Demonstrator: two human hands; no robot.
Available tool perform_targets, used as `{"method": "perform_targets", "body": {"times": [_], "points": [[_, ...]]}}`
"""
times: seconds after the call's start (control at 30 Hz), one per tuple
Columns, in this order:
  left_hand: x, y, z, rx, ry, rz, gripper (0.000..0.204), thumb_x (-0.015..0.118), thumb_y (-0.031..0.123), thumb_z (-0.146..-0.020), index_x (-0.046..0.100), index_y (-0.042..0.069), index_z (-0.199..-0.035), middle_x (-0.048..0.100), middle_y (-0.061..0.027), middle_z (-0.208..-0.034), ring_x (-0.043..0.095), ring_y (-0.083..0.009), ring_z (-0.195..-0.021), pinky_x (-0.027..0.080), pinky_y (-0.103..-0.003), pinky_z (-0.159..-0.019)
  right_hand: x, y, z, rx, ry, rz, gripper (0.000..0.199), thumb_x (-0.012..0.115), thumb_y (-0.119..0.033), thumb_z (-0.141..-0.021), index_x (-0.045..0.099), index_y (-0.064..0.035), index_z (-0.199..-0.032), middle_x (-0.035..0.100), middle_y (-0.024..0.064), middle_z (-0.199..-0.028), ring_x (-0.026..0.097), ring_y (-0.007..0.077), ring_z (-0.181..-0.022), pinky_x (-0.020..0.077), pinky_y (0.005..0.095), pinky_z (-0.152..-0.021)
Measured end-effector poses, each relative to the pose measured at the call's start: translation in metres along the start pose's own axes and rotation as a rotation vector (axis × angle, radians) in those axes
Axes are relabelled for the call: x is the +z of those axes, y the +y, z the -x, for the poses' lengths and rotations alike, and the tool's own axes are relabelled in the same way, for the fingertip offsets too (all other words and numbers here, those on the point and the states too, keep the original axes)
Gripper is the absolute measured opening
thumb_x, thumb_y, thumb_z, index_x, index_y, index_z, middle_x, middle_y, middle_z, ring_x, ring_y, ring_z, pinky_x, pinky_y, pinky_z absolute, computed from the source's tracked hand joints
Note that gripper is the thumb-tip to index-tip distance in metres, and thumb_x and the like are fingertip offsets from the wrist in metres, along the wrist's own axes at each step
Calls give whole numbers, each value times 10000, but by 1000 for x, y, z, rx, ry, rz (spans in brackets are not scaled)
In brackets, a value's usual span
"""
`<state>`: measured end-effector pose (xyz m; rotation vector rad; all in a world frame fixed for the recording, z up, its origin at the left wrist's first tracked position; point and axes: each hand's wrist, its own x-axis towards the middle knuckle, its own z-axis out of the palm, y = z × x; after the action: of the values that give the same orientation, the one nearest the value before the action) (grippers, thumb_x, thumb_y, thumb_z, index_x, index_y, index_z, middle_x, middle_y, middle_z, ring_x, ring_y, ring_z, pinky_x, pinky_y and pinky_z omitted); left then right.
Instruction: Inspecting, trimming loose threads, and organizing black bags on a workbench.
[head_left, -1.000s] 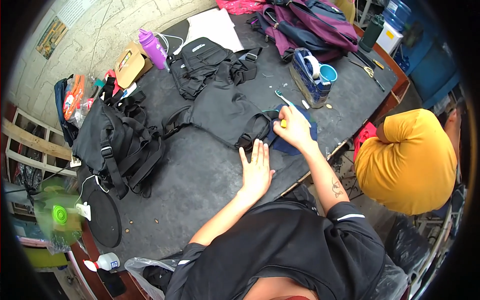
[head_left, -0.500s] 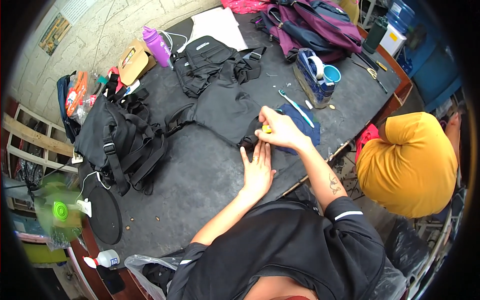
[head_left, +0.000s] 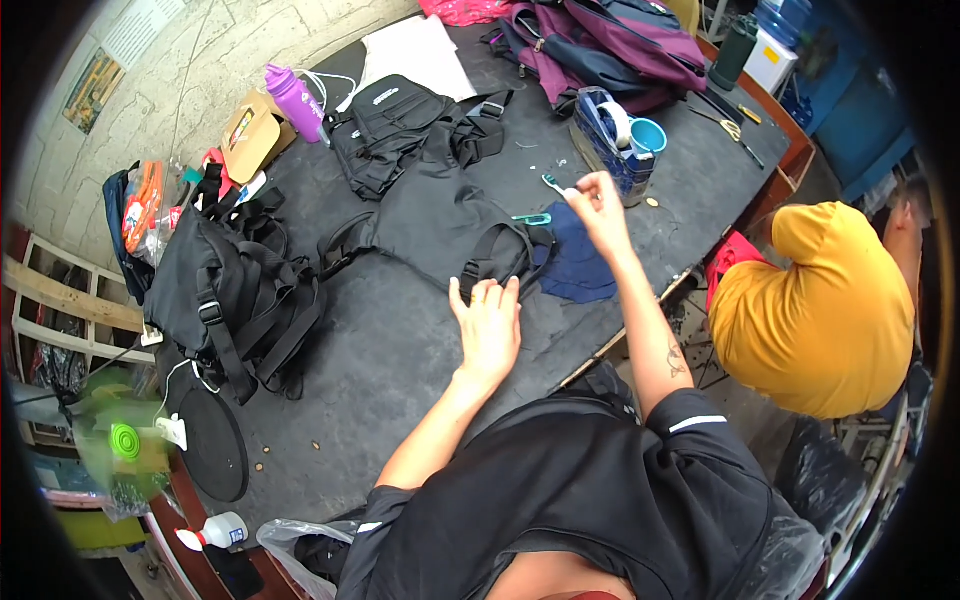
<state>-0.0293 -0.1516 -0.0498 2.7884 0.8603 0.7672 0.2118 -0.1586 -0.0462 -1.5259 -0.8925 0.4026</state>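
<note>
Flat hand on black fabric, raised hand pinching a small tool.

The left hand lies spread, fingertips on the black fabric bag piece; beyond, the right hand pinches a thin teal-tipped tool above the dark blue cloth. The tool's tip is too small to make out.

Quick count of what's on the table: three black bags, namely one flat vest-style piece right above the left grip, one pouch further up, one big backpack off to the left. One maroon backpack past the right grip. One purple bottle, one blue cup, one navy cloth, one pair of scissors, one white glue bottle. Two people total.
</note>
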Motion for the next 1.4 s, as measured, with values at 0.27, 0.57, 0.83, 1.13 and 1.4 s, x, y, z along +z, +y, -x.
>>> {"method": "perform_targets", "body": {"times": [0.27,0.57,0.83,1.13,1.4], "points": [[-23,-13,-37,-214,107,746,135,678,86,-809,672,21,-927,676,-33,-868,610,-160,-809,337,-420,-1045,-22,-14,44,-97,-601,-137,676,723,-38,-690,477,-67,-1319,491,81,-1290,432,210,-1276,315,329,-1086],[-64,-50,-87,-217,227,728,336,726,132,-797,633,-6,-1089,660,-50,-976,563,-91,-866,436,-241,-758,28,-36,-8,-214,-334,-308,182,633,-29,-825,605,-56,-1003,615,-11,-1010,516,35,-829,386,181,-697],[-30,-106,-125,-612,33,1219,377,555,362,-969,660,9,-885,664,-59,-775,606,-131,-671,518,-276,-660,63,-40,-34,-155,-419,-272,151,566,-38,-903,635,-22,-1036,623,7,-845,570,75,-829,439,222,-756],[-23,-102,-123,-736,-63,1573,453,474,388,-998,603,-46,-1009,670,-176,-894,698,-257,-724,599,-367,-660,59,-44,-24,-218,-396,99,115,719,-95,-804,650,-9,-836,631,18,-806,584,94,-784,464,260,-732],[-26,-98,-124,-703,-32,1545,422,493,367,-994,606,-39,-969,672,-156,-836,692,-245,-681,593,-338,-646,14,-37,-28,101,-56,-876,171,674,-201,-883,635,-36,-859,528,-34,-651,391,6,-511,285,183,-450]]}}
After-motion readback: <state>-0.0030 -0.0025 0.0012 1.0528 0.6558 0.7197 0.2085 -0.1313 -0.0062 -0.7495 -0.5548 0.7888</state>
